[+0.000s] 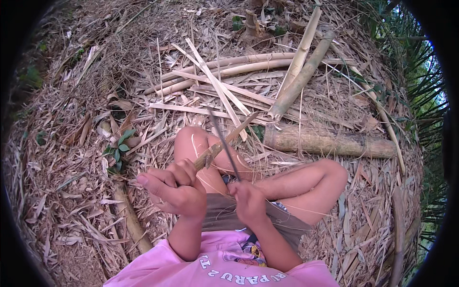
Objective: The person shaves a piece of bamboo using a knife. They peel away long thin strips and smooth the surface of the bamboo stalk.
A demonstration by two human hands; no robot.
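In front of my crossed legs, my left hand (178, 189) is closed round the near end of a split bamboo piece (216, 149), which slants up and to the right to a narrow tip. My right hand (248, 201) grips a thin, dark-bladed knife (224, 140); its handle is hidden in my fingers. The blade points away from me and crosses over the bamboo piece, but I cannot tell whether they touch. Thin pale shavings (193, 143) curl beside the bamboo piece and over my legs.
Beyond my knees lie pale bamboo strips (215, 83) in a crossed pile. A thick bamboo section (330, 140) rests at the right, with split bamboo lengths (303, 76) leaning behind it. A small green plant (117, 149) stands at left. Dry leaves and chips cover the ground.
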